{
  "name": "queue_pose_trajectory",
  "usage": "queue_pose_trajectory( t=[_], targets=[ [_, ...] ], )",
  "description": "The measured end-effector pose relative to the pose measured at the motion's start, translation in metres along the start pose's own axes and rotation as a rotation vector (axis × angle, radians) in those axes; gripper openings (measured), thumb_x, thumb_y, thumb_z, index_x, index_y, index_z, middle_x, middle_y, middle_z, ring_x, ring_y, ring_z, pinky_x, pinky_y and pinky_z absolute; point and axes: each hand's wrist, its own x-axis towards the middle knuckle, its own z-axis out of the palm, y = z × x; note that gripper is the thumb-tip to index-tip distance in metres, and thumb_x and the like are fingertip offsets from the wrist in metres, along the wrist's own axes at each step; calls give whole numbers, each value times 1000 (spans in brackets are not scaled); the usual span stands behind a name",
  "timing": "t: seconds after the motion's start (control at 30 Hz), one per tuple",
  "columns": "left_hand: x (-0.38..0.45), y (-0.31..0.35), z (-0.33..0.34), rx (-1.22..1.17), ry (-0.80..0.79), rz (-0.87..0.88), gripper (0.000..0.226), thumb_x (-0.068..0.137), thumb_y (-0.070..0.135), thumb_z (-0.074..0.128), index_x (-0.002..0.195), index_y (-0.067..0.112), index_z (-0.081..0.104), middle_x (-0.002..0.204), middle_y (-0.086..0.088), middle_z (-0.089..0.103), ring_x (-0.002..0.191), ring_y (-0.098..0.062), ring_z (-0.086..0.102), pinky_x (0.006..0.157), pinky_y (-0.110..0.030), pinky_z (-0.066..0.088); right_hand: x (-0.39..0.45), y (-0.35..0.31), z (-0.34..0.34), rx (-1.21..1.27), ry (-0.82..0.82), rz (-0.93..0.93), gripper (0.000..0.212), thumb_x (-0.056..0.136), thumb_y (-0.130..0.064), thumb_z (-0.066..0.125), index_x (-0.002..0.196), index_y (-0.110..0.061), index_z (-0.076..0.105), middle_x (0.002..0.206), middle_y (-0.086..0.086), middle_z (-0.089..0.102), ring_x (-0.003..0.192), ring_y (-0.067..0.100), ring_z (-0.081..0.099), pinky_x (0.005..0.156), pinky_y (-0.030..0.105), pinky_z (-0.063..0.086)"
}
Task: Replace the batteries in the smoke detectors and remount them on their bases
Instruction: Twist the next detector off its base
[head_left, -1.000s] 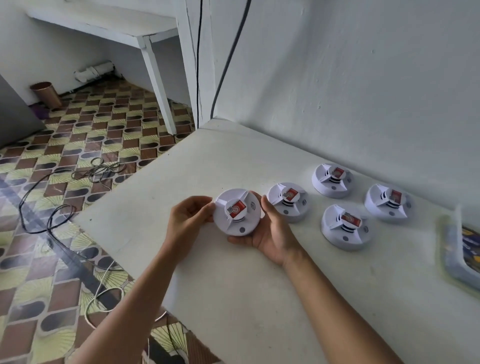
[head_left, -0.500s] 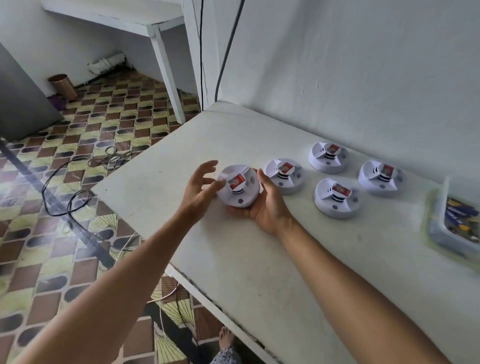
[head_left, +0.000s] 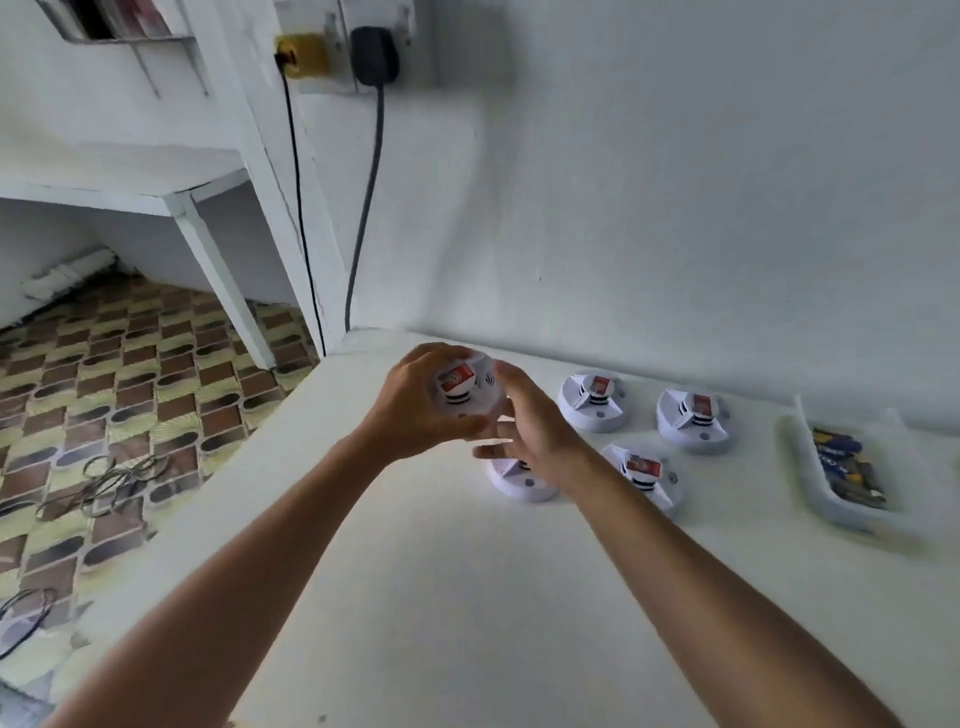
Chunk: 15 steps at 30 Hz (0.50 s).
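Above the white table (head_left: 441, 597), the left hand (head_left: 415, 410) curls its grip around a smoke detector (head_left: 462, 387), lifted off the surface. The right hand (head_left: 530, 431) is just beside it; its fingers are blurred, so I cannot tell their grip. Behind, four more detectors (head_left: 595, 402) lie on the table, with a tray (head_left: 810, 441) at the right.

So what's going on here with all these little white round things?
A person is working on smoke detectors at a white table. Their left hand grips one detector lifted off the table, and the right hand reaches in beside it. Four other detectors lie on the table, next to a tray that seems to hold batteries.
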Motion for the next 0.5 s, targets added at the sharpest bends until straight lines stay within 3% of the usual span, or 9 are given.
queue_pose_trajectory(
  t=[0.1, 0.17, 0.23, 0.37, 0.5],
  targets=[
    [39, -5, 14, -50, -72, -50, 67, 54, 35, 93, 114, 23, 65, 106, 11, 64, 91, 5, 61, 75, -6, 47, 17, -19, -30, -331, 306, -136, 21, 95, -34, 53, 110, -22, 60, 98, 3, 62, 88, 21, 60, 77, 35, 48],
    [63, -11, 27, -57, -151, -87, 66, 49, 45, 85, 109, 26, 66, 99, 11, 66, 92, -7, 65, 81, -23, 54, 29, -23, -58, -575, 501, -195, 26, 90, -24, 60, 115, -18, 61, 104, 2, 64, 93, 19, 61, 83, 32, 48],
    [78, -19, 40, -36, -225, -96, 74, 41, 57, 71, 107, 25, 67, 94, 10, 66, 89, -12, 64, 80, -27, 53, 36, -19, -84, -796, 594, -182, 30, 88, -16, 59, 118, -15, 62, 114, 6, 64, 102, 22, 61, 87, 30, 47],
    [92, -44, 65, 38, -349, -90, 88, 37, 63, 66, 113, 19, 67, 98, 2, 69, 90, -18, 64, 80, -29, 52, 47, -7, -118, -1135, 531, -52, 42, 86, -10, 58, 128, -14, 59, 126, 16, 57, 113, 30, 57, 92, 35, 48],
    [101, -59, 79, 57, -432, -64, 73, 51, 41, 85, 116, 14, 67, 102, 0, 69, 89, -16, 62, 75, -18, 46, 57, -6, -125, -1262, 368, 123, 76, 76, -34, 76, 143, -24, 42, 136, 12, 45, 125, 30, 47, 99, 39, 44]
  ],
)
